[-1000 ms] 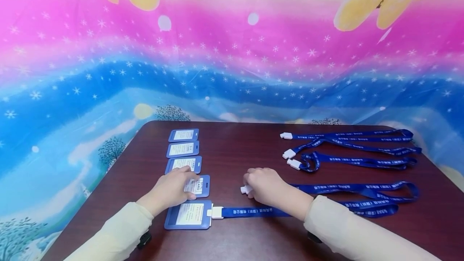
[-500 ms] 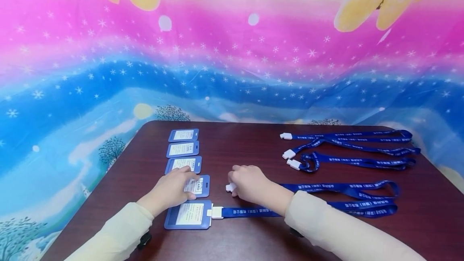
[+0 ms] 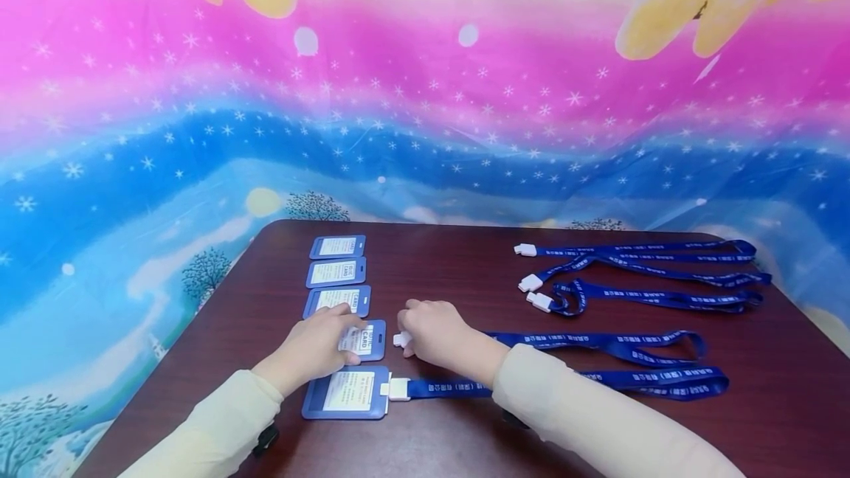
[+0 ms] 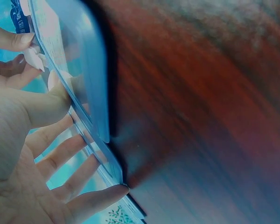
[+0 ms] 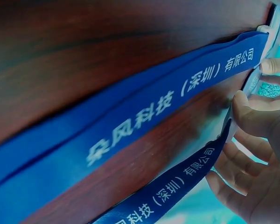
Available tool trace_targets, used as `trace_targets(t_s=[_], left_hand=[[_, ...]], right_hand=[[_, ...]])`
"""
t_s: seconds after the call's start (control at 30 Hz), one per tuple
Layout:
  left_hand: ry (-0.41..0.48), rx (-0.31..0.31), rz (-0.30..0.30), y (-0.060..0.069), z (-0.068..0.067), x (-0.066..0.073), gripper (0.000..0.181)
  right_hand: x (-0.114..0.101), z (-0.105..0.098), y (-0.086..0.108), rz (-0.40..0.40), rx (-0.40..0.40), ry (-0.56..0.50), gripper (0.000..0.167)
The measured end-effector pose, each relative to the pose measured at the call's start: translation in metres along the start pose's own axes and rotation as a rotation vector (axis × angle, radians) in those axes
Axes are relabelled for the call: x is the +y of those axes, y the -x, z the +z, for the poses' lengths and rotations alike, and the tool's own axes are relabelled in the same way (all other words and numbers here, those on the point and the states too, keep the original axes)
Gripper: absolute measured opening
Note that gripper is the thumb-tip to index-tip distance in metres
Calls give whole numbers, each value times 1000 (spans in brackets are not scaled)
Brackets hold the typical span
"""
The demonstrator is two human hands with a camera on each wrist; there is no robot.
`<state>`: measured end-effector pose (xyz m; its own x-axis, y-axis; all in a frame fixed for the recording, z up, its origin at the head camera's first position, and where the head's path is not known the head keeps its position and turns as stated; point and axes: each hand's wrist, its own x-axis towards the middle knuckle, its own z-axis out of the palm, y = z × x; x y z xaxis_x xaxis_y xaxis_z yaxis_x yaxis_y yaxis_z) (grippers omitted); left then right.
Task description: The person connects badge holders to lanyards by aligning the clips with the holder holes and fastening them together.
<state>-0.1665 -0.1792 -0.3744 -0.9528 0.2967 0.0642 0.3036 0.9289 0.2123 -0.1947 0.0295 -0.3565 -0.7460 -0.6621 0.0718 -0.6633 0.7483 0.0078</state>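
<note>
My left hand holds a blue badge holder flat on the table, thumb at its near edge and index finger at its far edge. In the left wrist view the other fingers of this hand spread over the holders beyond. My right hand pinches the white clip of a blue lanyard between thumb and fingers. That clip sits just right of the holder's slotted end, a small gap apart. In the right wrist view the pinched lanyard trails from my right hand.
Nearer me, a badge holder is joined to a white clip and its lanyard. Beyond my left hand lie more badge holders in a column. Several lanyards lie at the table's far right. A patterned cloth hangs behind.
My right hand has slid left, bringing the lanyard's clip close to the badge holder; the lanyard's loop trailed left after it. My left hand has stayed in place.
</note>
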Motion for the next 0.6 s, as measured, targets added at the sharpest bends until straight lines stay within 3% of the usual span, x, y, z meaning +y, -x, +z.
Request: trace_targets(t_s=[0.6], left_hand=[[1,-11,-4,1,0,0,52]], right_hand=[[-10,4,-13,-15,-1,-20,29]])
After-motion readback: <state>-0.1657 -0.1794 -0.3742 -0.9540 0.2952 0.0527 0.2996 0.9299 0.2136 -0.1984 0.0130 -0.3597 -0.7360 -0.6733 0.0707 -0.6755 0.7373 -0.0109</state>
